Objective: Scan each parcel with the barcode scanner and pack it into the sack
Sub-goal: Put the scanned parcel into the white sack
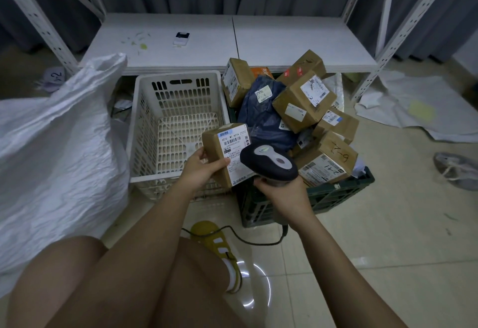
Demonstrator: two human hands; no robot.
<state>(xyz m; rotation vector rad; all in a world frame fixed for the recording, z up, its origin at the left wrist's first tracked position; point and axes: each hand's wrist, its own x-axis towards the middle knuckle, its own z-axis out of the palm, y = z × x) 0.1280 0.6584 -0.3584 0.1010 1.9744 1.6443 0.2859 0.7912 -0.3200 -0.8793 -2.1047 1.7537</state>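
My left hand (200,169) grips 1 labelled box (226,153), right hand (280,193) clamps the barcode scanner (269,163) just beside it — I'd tilt its label flat (barcode uncovered).

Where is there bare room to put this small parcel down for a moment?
The white slatted plastic basket between the white woven sack and the dark green crate shows a bare floor. The white shelf board behind is largely bare right of the small black-and-white device. The crate is heaped with parcels.
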